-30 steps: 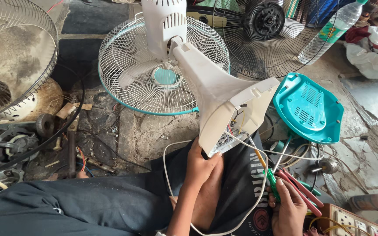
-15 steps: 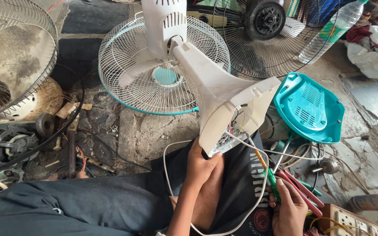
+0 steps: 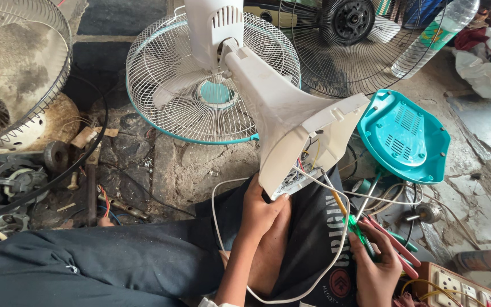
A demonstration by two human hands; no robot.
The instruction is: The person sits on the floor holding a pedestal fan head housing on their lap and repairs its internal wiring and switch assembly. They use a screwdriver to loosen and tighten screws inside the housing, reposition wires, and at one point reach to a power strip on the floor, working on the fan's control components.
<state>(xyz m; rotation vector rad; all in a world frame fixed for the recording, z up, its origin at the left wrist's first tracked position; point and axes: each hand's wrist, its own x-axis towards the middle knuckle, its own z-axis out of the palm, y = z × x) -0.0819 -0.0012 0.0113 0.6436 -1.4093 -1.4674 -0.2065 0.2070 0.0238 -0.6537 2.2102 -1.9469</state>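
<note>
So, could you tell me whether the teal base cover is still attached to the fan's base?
No, the teal base cover lies detached on the floor beside the fan's open white base.

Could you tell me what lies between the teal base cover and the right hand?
In the head view, white wires and a small round metal part lie between the teal base cover and right hand.

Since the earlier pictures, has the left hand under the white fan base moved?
No. The left hand grips the white plastic fan base at the same spot relative to the teal bottom cover.
</note>
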